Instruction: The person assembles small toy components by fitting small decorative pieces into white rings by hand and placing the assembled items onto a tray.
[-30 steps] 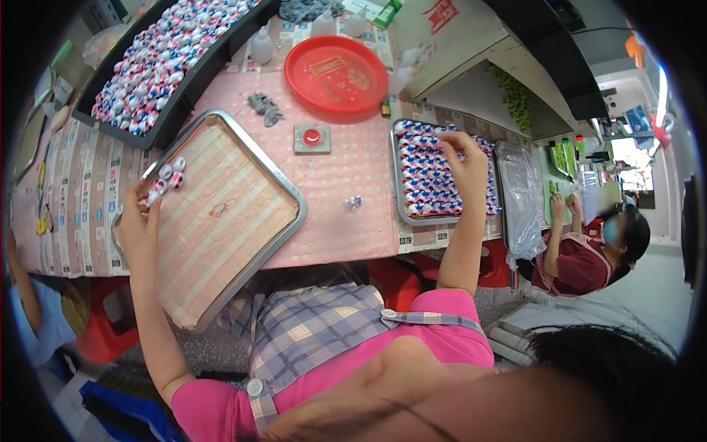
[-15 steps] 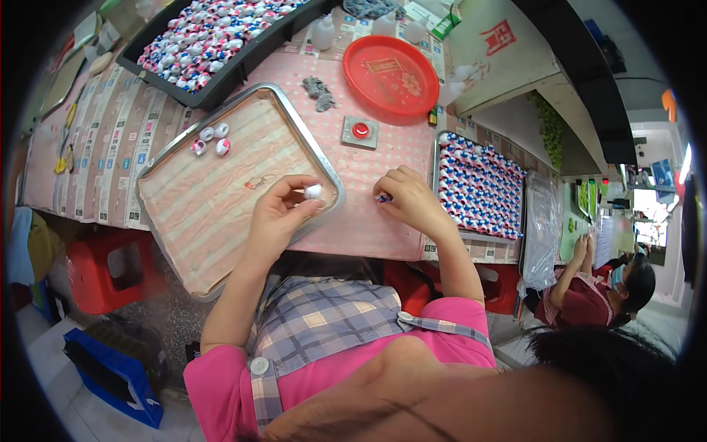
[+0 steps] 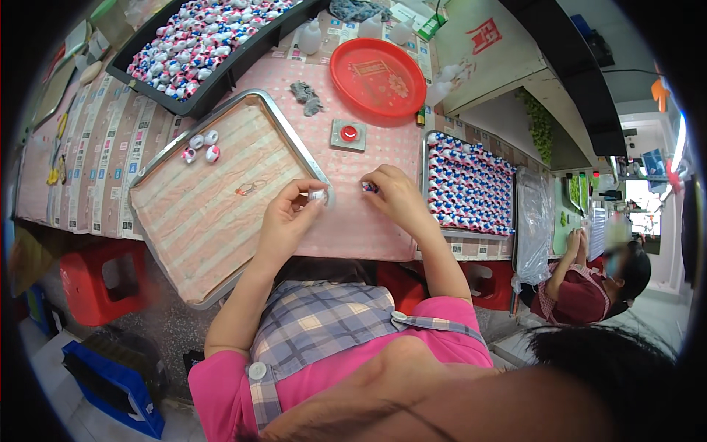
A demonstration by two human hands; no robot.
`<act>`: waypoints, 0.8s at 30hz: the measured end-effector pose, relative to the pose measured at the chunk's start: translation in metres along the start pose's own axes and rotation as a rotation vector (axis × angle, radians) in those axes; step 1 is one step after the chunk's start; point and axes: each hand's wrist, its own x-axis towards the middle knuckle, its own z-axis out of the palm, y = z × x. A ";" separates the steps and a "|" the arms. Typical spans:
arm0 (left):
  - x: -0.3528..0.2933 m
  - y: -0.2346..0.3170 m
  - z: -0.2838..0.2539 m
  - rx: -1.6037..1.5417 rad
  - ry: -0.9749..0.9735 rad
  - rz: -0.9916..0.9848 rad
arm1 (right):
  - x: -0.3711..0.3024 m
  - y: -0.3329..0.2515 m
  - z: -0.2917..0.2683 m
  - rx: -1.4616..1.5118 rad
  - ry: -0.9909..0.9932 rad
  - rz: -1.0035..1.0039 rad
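My left hand [image 3: 289,219] pinches a small white round piece [image 3: 317,195] at the near right edge of the metal tray [image 3: 166,243] lined with striped cloth. My right hand [image 3: 394,195] rests on the pink tablecloth and grips a small red and blue piece [image 3: 368,187]. The two hands are close together at the table's middle. Three finished round pieces [image 3: 200,146] lie at the tray's far corner. To the right stands a tray of red, white and blue pieces in rows [image 3: 469,184].
A black bin [image 3: 213,44] heaped with the same pieces sits at the far left. A red round plate [image 3: 377,76], a small square block with a red button [image 3: 347,135] and a grey cloth scrap [image 3: 305,96] lie behind. Another person [image 3: 589,283] sits at the right. Red stool [image 3: 92,280] below left.
My left hand came from the tray's far corner to its near right edge with a white piece. My right hand left the right tray and came to the table's middle.
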 end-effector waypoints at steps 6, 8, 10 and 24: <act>0.000 0.004 0.003 -0.012 -0.005 0.021 | -0.004 -0.002 -0.003 0.185 0.083 0.093; 0.000 0.004 0.004 -0.033 -0.002 0.005 | -0.008 0.003 -0.004 0.283 0.059 0.136; 0.003 0.003 0.006 -0.052 0.005 -0.009 | -0.008 -0.003 -0.010 0.479 0.079 0.203; 0.005 -0.013 0.004 0.057 -0.116 0.005 | 0.007 -0.033 -0.001 1.142 -0.151 0.216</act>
